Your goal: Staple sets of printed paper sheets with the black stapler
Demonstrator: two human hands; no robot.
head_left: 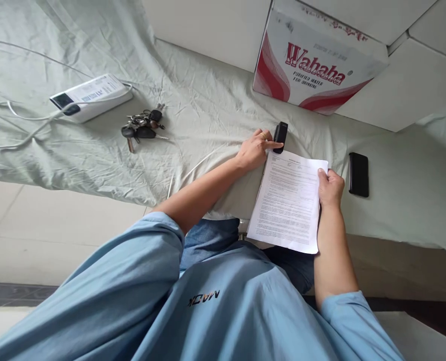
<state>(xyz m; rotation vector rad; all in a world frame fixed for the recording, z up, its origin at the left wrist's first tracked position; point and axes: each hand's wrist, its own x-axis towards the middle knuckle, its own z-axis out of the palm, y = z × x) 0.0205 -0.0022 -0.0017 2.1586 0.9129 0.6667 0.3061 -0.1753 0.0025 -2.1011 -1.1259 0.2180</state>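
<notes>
A black stapler [281, 137] stands at the top left corner of a stack of printed papers [288, 200]. My left hand [255, 149], with a ring on one finger, is closed at the stapler's left side. Its index finger lies across the stapler's near end, and the thumb is hidden. My right hand [330, 188] grips the right edge of the papers, thumb on top and fingers underneath. The sheets are tilted slightly, and their lower part reaches past the table edge over my lap.
A cloth-covered table [207, 100] carries a bunch of keys [143, 125] and a white power-bank-like device [93, 98] with cables on the left. A black phone [358, 174] lies to the right. Behind stand a Wahaha carton [316, 60] and white boxes [211, 30].
</notes>
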